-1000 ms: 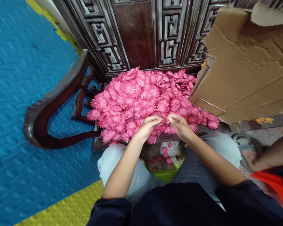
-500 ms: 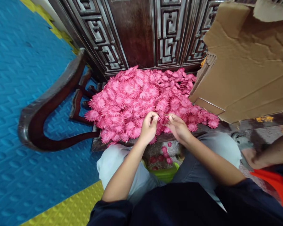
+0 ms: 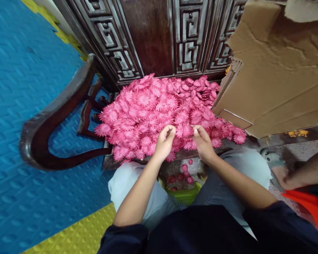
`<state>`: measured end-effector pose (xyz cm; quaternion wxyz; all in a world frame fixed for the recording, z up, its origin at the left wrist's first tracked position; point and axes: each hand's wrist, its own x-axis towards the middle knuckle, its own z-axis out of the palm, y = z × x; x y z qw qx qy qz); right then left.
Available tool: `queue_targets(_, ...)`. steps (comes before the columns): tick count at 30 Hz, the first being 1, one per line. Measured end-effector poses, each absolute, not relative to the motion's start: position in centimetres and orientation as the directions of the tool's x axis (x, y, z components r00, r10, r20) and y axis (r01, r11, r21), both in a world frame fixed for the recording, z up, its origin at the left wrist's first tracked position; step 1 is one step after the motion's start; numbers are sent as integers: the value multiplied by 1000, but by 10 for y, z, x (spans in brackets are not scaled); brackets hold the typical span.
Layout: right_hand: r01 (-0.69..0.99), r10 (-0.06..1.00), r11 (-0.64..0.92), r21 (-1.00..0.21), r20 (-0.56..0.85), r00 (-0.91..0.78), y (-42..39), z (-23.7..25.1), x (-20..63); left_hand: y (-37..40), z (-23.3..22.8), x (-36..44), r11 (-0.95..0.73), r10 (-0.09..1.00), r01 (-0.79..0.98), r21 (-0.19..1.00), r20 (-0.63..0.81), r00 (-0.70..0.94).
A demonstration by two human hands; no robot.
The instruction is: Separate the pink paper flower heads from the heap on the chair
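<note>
A big heap of pink artificial flowers (image 3: 144, 102) with thin pointed petals covers the dark wooden bench seat (image 3: 109, 160) before me. At its front edge, one pink flower (image 3: 184, 131) lies spread between my hands, facing up. My left hand (image 3: 165, 141) pinches that flower's left edge between thumb and forefinger. On the opposite side my right hand (image 3: 203, 141) is closed in a pinch at the flower's right edge. The exact petals under the fingertips are too small to make out.
A curved wooden armrest (image 3: 33, 141) stands left, over blue mats (image 3: 10, 106). Cardboard (image 3: 281, 77) leans at the right. Several fallen flowers (image 3: 185, 168) lie below the bench by something green (image 3: 185, 196). Another person's foot (image 3: 282, 178) is at the right.
My hands have moved slightly apart, and my right hand has turned more upright. The flower between them now shows spread out, where before it looked bunched.
</note>
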<state>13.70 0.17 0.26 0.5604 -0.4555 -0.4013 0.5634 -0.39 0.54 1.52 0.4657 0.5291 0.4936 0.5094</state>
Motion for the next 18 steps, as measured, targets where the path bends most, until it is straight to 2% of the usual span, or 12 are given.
queue_targets(3, -168, 998, 53, -984, 47, 37, 1, 4, 136, 5, 15, -4, -47, 999, 52, 998, 45, 28)
queue_targets(8, -72, 986, 160, -984, 163, -36, -2, 6, 134, 0, 21, 2, -107, 994, 183, 977, 107, 9)
queue_targets(13, -66, 991, 128, -990, 129, -19, -2, 6, 136, 1, 21, 2, -84, 996, 146, 986, 82, 17)
queue_targets(18, -185, 1000, 11, -983, 6, 24, 3, 6, 139, 5, 16, -4, 22, 999, -11, 1000, -21, 43)
